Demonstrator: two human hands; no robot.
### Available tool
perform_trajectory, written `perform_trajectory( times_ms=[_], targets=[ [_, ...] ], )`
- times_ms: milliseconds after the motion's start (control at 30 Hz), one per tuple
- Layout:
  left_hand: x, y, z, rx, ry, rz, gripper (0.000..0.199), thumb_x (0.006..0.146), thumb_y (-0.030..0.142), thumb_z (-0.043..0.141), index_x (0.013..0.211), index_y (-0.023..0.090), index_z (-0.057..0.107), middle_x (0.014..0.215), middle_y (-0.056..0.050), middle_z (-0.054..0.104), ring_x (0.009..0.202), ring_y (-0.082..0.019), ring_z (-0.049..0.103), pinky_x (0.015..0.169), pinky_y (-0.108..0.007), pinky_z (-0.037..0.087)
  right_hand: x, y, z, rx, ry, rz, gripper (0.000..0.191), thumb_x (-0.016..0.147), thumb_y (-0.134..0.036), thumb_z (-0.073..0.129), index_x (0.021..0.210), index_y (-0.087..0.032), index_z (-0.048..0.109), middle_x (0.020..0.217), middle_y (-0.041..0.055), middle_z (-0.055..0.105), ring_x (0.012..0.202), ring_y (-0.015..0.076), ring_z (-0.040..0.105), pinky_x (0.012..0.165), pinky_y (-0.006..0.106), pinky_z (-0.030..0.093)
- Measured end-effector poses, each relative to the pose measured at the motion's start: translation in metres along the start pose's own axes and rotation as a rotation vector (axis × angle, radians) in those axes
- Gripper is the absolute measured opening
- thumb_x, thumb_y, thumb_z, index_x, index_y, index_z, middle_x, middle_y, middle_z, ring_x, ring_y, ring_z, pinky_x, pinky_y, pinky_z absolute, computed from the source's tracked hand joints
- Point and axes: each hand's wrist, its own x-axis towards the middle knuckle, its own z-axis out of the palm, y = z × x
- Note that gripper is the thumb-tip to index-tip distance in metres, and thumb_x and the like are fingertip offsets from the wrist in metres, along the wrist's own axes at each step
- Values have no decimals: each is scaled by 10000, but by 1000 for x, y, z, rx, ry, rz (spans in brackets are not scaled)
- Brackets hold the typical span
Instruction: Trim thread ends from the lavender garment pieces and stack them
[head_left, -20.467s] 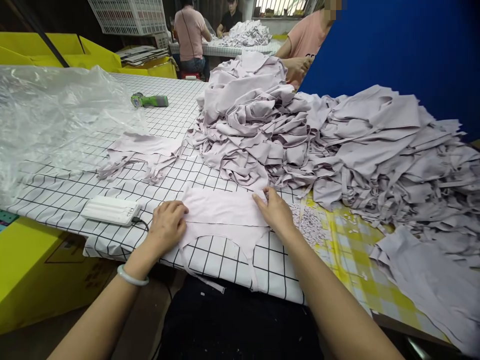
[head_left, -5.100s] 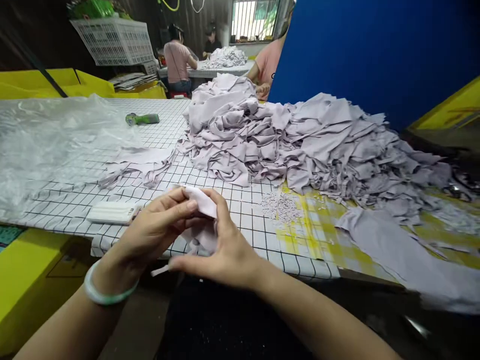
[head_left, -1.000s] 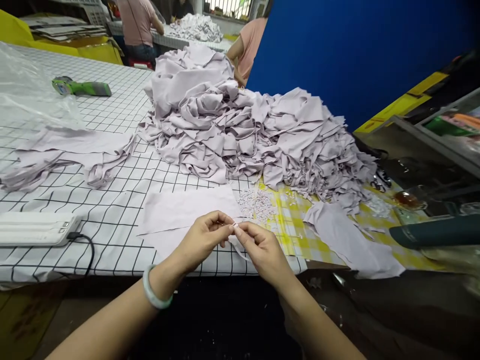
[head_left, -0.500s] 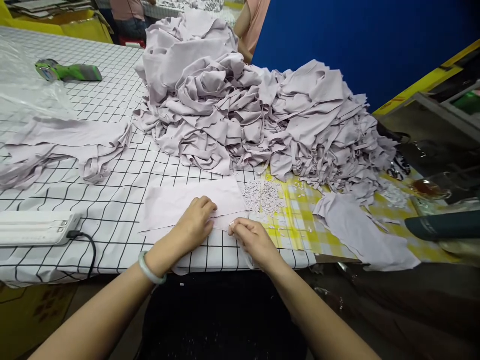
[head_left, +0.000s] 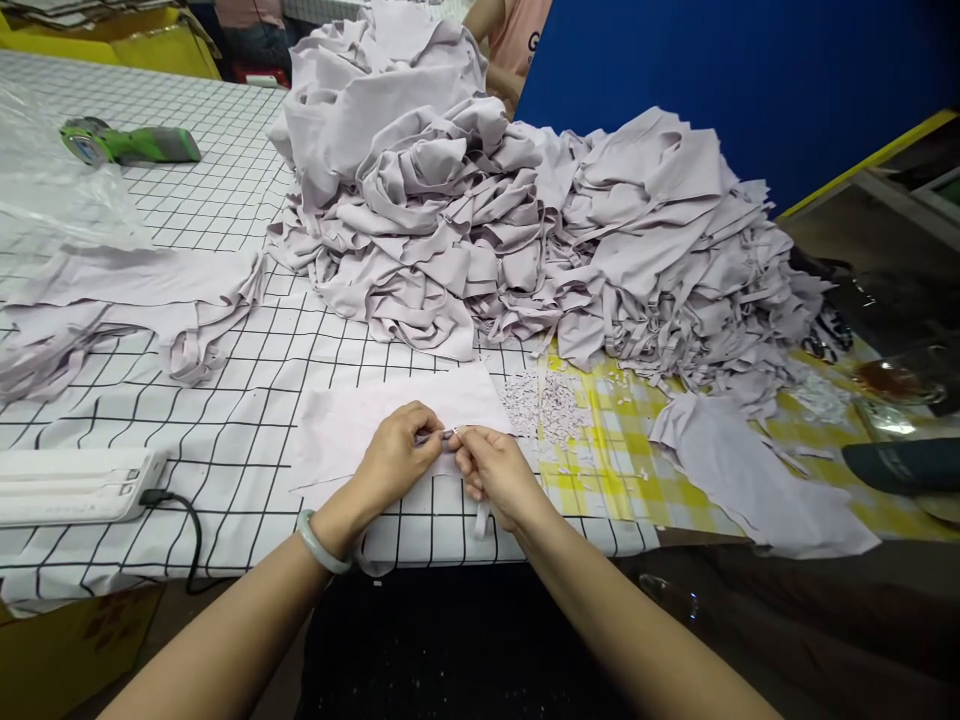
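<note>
A pale lilac fabric piece [head_left: 337,430] lies on the checked cloth before me. My left hand [head_left: 397,450] pinches a gathered edge of this fabric between thumb and fingers. Right beside it, my right hand [head_left: 496,470] is closed at the same edge, fingertips almost touching the left ones. A tiny white bit shows at the right fingertips, too small to name. Below the right hand hangs a narrow pale strip [head_left: 481,520]. Small cut scraps [head_left: 551,405] lie scattered just past the fabric's right end.
A large heap of lilac fabric [head_left: 450,220] covers the back. At left are another strappy fabric piece [head_left: 142,280], a green handheld cutter [head_left: 131,142] and a white power bank [head_left: 82,485] with a black cable. A dark cylinder [head_left: 900,465] lies right; another person's arm [head_left: 506,85] shows behind the heap.
My hands have come together at the fabric edge, the left now pinching it where its fingers lay on the fabric before. The view has shifted slightly.
</note>
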Motion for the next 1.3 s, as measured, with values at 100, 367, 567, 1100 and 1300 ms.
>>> perform_trajectory(
  times_ms=[100, 367, 567, 1100, 1300],
  targets=[
    [1, 0, 0, -23, 3, -19, 128, 835, 121, 561, 730, 176, 611, 800, -13, 619, 742, -145, 556, 689, -291, 422, 2, -1, 3, 11, 14, -2, 177, 740, -348, 547, 744, -172, 572, 448, -102, 438, 325, 22, 230, 319, 158, 225],
    [0, 0, 5, -58, 48, -52, 121, 824, 128, 575, 716, 182, 590, 790, -8, 609, 740, -145, 557, 687, -284, 419, 4, 4, 5, -25, 46, -27, 207, 767, -371, 550, 709, -174, 573, 444, -103, 424, 312, 27, 270, 302, 159, 255],
    [-2, 1, 12, -69, 102, -45, 132, 813, 118, 578, 700, 183, 568, 789, -15, 608, 792, -167, 572, 742, -309, 440, 6, 12, 6, -43, 59, -112, 196, 723, -366, 578, 659, -182, 561, 465, -92, 434, 320, 36, 322, 294, 165, 285],
    [-3, 0, 11, -120, 99, -23, 123, 831, 133, 564, 724, 186, 594, 812, -28, 624, 791, -167, 578, 735, -311, 447, 3, -1, 3, 9, 38, -36, 145, 652, -325, 549, 641, -182, 566, 429, -104, 406, 313, 27, 247, 301, 166, 258],
    [-3, 0, 11, -127, 102, -31, 115, 826, 138, 559, 731, 186, 602, 822, -33, 628, 797, -171, 580, 744, -317, 451, 4, 2, 2, -47, 39, -67, 147, 668, -321, 536, 627, -183, 569, 438, -92, 411, 326, 39, 273, 294, 172, 265]
  ],
)
